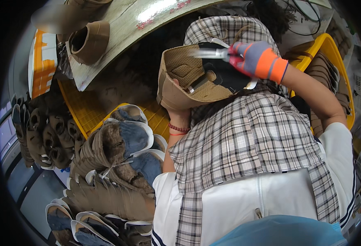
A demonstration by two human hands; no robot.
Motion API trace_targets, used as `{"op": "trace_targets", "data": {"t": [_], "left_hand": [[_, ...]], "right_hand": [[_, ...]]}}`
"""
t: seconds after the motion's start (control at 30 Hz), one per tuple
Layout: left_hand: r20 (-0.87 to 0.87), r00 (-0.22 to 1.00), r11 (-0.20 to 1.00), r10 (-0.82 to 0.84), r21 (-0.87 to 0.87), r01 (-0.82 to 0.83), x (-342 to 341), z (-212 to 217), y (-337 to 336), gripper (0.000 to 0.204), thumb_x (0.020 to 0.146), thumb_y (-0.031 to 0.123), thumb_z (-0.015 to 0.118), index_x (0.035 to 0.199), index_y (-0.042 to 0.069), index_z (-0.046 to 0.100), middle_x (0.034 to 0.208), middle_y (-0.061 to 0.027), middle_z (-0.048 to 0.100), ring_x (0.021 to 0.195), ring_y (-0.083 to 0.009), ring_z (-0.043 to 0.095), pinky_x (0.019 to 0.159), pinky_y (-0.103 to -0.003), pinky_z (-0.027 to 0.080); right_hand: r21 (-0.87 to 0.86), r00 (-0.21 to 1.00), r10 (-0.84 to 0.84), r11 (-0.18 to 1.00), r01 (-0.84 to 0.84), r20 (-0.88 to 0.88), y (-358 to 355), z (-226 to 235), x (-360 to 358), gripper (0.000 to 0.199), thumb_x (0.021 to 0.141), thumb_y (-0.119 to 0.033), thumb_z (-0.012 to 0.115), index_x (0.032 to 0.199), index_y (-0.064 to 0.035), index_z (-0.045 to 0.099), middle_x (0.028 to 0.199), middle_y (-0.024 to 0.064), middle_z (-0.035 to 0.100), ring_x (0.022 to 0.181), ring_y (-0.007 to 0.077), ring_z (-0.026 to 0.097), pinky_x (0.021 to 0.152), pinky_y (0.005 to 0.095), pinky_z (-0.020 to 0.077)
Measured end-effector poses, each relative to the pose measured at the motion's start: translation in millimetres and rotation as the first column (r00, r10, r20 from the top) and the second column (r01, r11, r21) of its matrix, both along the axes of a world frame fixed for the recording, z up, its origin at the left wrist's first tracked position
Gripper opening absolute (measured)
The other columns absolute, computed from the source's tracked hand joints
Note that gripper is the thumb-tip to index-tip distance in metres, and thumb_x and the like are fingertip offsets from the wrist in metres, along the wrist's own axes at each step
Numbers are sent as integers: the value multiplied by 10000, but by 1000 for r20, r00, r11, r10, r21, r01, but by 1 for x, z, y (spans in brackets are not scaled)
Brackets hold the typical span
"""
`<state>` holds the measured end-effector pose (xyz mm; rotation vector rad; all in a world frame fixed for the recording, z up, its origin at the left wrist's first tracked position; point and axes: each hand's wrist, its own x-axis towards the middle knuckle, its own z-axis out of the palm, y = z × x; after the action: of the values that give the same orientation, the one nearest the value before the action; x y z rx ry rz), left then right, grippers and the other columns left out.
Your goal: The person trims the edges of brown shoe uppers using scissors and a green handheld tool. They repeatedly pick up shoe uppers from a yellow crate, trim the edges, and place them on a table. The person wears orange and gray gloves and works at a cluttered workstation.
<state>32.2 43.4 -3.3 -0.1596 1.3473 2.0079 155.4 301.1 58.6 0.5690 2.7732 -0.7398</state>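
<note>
On my lap, over the plaid apron [246, 135], lies a brown shoe upper [166, 88] with its inside facing up. Tan perforated lining and a black part show in it. My left hand [176, 107] is wrapped round its lower left edge, with most fingers hidden beneath. My right hand [256, 60], in an orange and grey work glove, is closed round the red handles of a metal hand tool [215, 53]. The tool's blurred metal end reaches over the upper's opening. Whether it is scissors or pliers does not show clearly, nor whether it touches the upper.
Stacked brown uppers with blue linings [133, 137] crowd my left side, beside a yellow crate [76, 104]. More brown pieces fill a yellow basket [350, 82] on my right. A worn light tabletop [123, 35] with a brown upper [91, 43] stands ahead at left.
</note>
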Motion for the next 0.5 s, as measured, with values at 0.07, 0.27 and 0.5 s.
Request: {"op": "trace_targets", "data": {"t": [0.07, 0.27, 0.5], "left_hand": [[68, 998, 995, 14, 101, -21, 0, 7, 2, 410, 926, 231, 573, 1292, 84, 461, 1232, -60, 534, 1120, -213, 516, 948, -374, 436], [4, 998, 983, -66, 170, 64, -3, 29, 14, 450, 915, 231, 590, 1305, 66, 441, 1241, -103, 544, 1109, -247, 536, 966, -404, 440], [180, 955, 943, -237, 277, 182, -59, -9, -29, 290, 882, 139, 582, 1157, 53, 553, 1000, -147, 635, 936, -252, 621, 827, -374, 524]], "right_hand": [[19, 963, 230, 972, -235, 143, -4, 1, -1, 332, 817, -390, 608, 992, -110, 638, 795, 96, 661, 720, 291, 649, 634, 361, 516], [-46, 966, -128, 992, 121, -223, 14, -8, -1, 302, 822, -309, 648, 1021, -84, 618, 950, 90, 668, 831, 267, 648, 714, 336, 518], [154, 935, 99, 987, -48, -342, 11, 0, 13, 367, 725, -281, 714, 1025, -103, 598, 918, 88, 614, 881, 266, 587, 791, 353, 471]]}}
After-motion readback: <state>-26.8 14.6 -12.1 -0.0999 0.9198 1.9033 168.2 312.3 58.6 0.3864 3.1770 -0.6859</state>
